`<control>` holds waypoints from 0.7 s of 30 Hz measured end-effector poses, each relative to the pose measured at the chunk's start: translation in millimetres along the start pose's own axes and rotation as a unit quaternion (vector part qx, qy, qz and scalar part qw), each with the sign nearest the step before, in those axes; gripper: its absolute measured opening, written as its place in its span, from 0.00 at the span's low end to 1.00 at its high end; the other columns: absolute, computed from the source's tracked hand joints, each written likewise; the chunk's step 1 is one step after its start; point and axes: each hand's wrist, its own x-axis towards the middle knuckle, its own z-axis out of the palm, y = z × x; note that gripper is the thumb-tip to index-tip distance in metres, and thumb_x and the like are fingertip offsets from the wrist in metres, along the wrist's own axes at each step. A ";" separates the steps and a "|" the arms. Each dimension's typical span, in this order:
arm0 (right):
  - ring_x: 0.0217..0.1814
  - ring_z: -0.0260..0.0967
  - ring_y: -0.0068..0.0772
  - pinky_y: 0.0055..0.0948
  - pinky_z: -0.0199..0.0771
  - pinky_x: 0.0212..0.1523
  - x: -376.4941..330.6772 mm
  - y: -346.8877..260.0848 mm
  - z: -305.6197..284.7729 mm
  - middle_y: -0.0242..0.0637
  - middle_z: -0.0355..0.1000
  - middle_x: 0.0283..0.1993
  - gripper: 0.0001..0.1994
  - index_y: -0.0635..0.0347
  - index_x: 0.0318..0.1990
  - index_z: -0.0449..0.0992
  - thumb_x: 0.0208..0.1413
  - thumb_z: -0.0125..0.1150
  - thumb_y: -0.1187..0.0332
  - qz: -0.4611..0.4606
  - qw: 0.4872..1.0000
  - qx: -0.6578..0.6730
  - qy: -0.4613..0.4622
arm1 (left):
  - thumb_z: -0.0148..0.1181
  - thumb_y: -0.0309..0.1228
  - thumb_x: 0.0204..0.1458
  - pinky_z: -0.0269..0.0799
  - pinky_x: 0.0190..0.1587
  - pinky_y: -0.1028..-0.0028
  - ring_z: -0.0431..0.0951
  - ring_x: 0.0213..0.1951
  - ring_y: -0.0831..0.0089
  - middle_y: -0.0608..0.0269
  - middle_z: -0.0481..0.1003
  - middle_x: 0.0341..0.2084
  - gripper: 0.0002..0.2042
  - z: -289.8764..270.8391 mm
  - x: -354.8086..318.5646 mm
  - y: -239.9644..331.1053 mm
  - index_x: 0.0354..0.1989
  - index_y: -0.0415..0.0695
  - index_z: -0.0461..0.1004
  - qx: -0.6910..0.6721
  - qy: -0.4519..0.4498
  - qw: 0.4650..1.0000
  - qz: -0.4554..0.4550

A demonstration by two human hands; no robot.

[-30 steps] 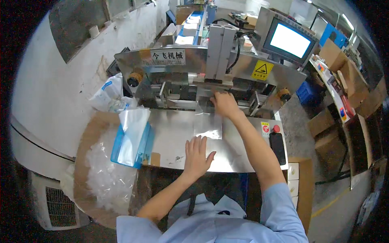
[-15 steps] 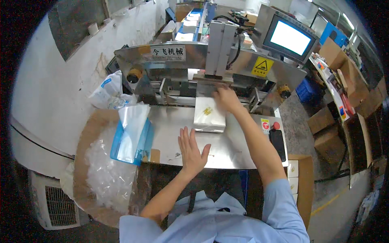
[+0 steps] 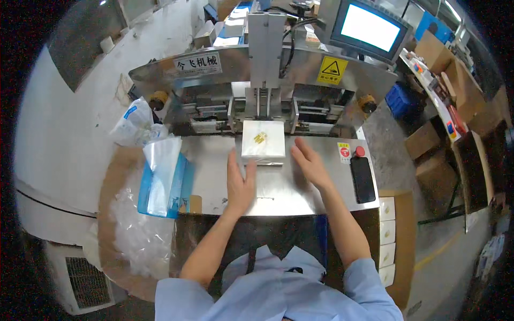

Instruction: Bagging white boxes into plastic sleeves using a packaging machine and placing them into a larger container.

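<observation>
Brown cardboard carton (image 3: 408, 235) at right, holding white boxes (image 3: 386, 232), likely for easy reach; lower layers hidden. Left hand (image 3: 241, 187) and right hand (image 3: 313, 166) open, gripping nothing, flanking white square box with gold mark (image 3: 263, 143), spread apparently matched to its width; left-thumb contact unclear. Translucent blue plastic holder (image 3: 184, 179) keeps clear plastic sheets (image 3: 161, 176) upright, left. Box lies on shiny steel tabletop (image 3: 292, 198), centred before metal machine (image 3: 302, 67), presumably for alignment. Machine's recesses dark; screen (image 3: 369, 30) washed out.

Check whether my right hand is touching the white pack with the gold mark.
Apart: the head view shows a strip of steel tabletop between the right hand and the white pack.
</observation>
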 end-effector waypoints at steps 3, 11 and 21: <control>0.73 0.56 0.40 0.32 0.56 0.69 9.0 1.1 -0.4 0.51 0.58 0.70 0.35 0.69 0.69 0.56 0.64 0.53 0.51 0.019 0.998 -0.050 0.015 | 0.52 0.47 0.62 0.48 0.70 0.63 0.54 0.69 0.49 0.36 0.54 0.67 0.38 7.1 33.1 3.5 0.68 0.29 0.48 -0.116 -0.038 0.985 -0.122; 0.74 0.51 0.56 0.40 0.51 0.71 39.5 3.8 16.5 0.64 0.53 0.70 0.46 0.75 0.66 0.59 0.57 0.49 0.35 0.031 0.991 -0.119 0.050 | 0.51 0.53 0.61 0.54 0.66 0.66 0.62 0.66 0.51 0.34 0.62 0.63 0.39 16.8 70.1 5.9 0.66 0.26 0.54 -0.089 -0.085 0.982 -0.143; 0.58 0.69 0.35 0.34 0.69 0.58 -28.1 -26.6 -11.3 0.48 0.71 0.57 0.41 0.60 0.68 0.54 0.48 0.72 0.67 -0.006 0.974 0.212 -0.074 | 0.54 0.46 0.62 0.75 0.48 0.70 0.79 0.47 0.65 0.52 0.76 0.44 0.23 -12.3 38.6 19.7 0.49 0.34 0.71 -0.383 -0.122 0.872 -0.278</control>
